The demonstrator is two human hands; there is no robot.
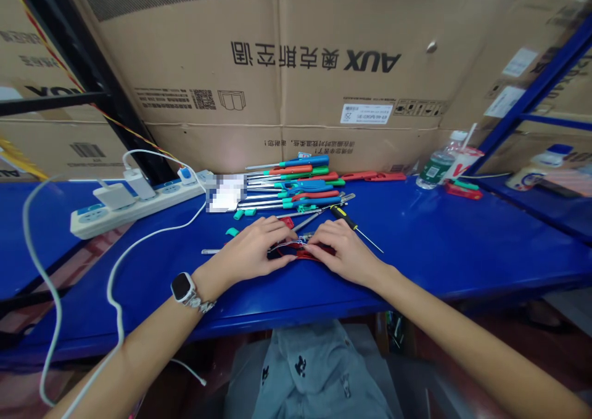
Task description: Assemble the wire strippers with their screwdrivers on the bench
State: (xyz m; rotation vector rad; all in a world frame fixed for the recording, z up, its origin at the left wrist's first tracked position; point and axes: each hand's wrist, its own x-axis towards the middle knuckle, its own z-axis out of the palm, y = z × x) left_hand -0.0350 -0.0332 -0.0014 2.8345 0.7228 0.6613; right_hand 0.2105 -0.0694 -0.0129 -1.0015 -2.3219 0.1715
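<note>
Partly, thin wires (287, 244) between 2 hands, ends hidden by fingers (280, 260)

Your things in view, by the count
You have one power strip (139, 209) with three plugs (139, 182) in it, one smartwatch (184, 287), one yellow-and-black screwdriver (346, 216), two bottles (433, 169), one cup (466, 156) and several long-barrelled lighters (316, 161), too crowded to count exactly.

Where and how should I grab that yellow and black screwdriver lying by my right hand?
Probably best by the thick handle of the screwdriver, from above and its right, far side. The handle is broader than the thin shaft, which slants toward the near right, and your right hand sits close on the near left.
</note>
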